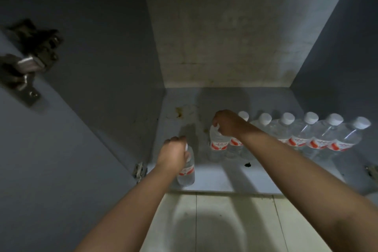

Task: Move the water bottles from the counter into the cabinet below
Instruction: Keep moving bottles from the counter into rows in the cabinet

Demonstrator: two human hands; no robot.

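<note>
An open grey laminate cabinet [126, 51] fills the view, its stained pale back panel matte and its smooth grey shelf floor [255, 178] marked with rust-coloured spots and one small dark blotch. The flat grey cabinet door [51, 159] swings out on the left, carrying a metal hinge [26, 63]. Below the shelf edge lies pale tiled floor [225, 221]. Along the shelf stands a row of clear plastic water bottles [319, 135] with white screw caps and red-and-white labels, touching one another. The right hand [227, 122] grips the top of the leftmost bottle in the row [217, 142]. The left hand [173, 153] curls round the cap end of a separate clear plastic bottle [187, 172] standing near the shelf's front edge.
</note>
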